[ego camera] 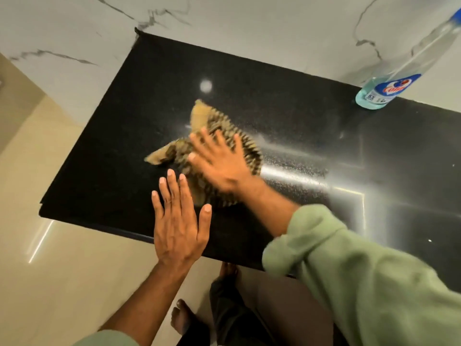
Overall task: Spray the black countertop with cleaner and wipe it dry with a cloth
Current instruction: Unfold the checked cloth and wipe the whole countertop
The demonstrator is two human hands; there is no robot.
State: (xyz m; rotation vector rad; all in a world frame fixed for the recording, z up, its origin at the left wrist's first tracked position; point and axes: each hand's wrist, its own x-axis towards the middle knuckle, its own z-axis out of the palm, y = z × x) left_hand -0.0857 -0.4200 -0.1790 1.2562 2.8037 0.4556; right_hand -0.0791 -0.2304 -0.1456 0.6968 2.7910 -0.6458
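Your right hand (222,163) flat on cloth (207,151), fingers straight; left hand (178,226) flat, holding nothing.
Cloth tan w/ dark stripes, blurred, long axis far-left to near-right on black countertop (104,166); cleaner bottle (389,88) upright at back.

You are in a home, most likely a kitchen or a washroom. In front of you is a shiny black stone countertop (249,78) set against a white marble wall (249,26) with grey veins. At the far right a cleaner bottle (389,88) stands on it. Down near your bare feet (180,318) the floor (50,283) has big, glossy cream tiles.
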